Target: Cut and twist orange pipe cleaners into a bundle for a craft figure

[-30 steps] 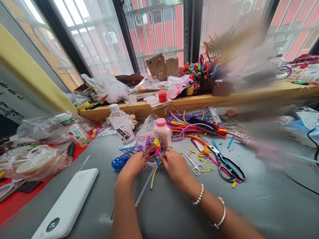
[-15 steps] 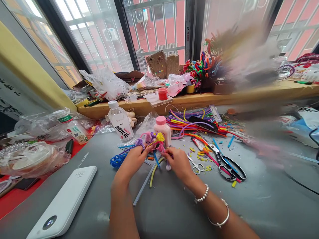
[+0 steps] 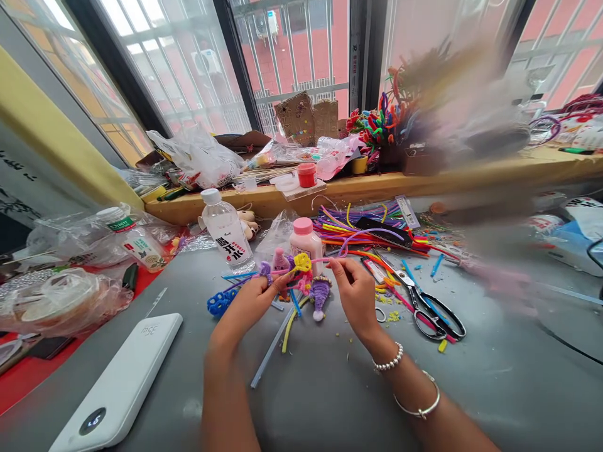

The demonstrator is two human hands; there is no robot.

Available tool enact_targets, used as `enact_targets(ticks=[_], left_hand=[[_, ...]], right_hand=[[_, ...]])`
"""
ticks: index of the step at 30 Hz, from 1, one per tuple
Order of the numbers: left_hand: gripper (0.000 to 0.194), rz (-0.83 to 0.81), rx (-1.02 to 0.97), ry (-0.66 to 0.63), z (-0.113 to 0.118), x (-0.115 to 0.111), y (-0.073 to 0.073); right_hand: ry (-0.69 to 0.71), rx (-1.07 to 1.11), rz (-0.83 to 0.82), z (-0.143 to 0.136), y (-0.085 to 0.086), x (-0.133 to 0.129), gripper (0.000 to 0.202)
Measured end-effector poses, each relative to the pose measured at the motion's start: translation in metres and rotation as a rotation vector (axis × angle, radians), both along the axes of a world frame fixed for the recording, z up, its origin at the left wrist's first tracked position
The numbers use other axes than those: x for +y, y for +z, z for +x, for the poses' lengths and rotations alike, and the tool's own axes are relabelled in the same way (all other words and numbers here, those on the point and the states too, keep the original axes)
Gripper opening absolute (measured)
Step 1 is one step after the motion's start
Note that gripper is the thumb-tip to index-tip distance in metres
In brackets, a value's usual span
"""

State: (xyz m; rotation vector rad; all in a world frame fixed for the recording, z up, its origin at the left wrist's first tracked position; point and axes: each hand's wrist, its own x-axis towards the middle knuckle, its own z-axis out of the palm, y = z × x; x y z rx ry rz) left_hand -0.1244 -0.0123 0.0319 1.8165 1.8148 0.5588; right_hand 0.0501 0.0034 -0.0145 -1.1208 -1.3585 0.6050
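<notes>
My left hand (image 3: 249, 307) is closed in a pinch on a bunch of fuzzy pipe-cleaner flowers, among them a yellow flower (image 3: 302, 262). Between thumb and fingertips, my right hand (image 3: 357, 295) grips the far end of a pink pipe cleaner (image 3: 322, 260), which runs stretched from beside the yellow flower. On the table between the hands lies a purple fuzzy cone (image 3: 320, 290) with a white tip. A blue looped pipe-cleaner piece (image 3: 221, 305) rests left of my left hand. Small scissors, partly covered by my right hand, show a finger ring (image 3: 380, 314).
Large black-handled scissors (image 3: 414, 292) lie to the right among scraps. Behind the hands stand a pink-capped bottle (image 3: 304, 235) and a water bottle (image 3: 227, 229). Bundled pipe cleaners (image 3: 339, 235) lie further back. A white power bank (image 3: 127, 376) is at front left.
My right hand has moved right and up from the bunch, drawing the pink pipe cleaner out straight. The purple cone is now uncovered, while the small scissors are more hidden.
</notes>
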Motion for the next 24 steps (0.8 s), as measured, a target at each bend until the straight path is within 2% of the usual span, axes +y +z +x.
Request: enact_targets(ticks=[7,15,18,20,24], left_hand=[[0.042,-0.252,-0.058,-0.22,0.001,-0.007,0.003],[0.045,-0.365,-0.112,-0.244,-0.009,-0.009,0.003],[0.046,-0.318,-0.258,-0.163,-0.014,-0.01,0.001],[0.047,-0.266,-0.363,-0.108,-0.016,-0.013,0.002],[0.045,-0.16,-0.578,-0.112,-0.016,-0.018,0.002]], right_hand=[[-0.047,0.055,-0.079,0.006,-0.004,0.006,0.032],[-0.092,0.121,-0.113,0.017,0.001,0.005,0.031],[-0.125,0.276,-0.135,0.021,-0.002,0.009,0.03],[-0.108,0.462,-0.167,0.025,-0.004,0.013,0.028],[-0.012,0.844,-0.246,0.033,-0.007,0.022,0.025]])
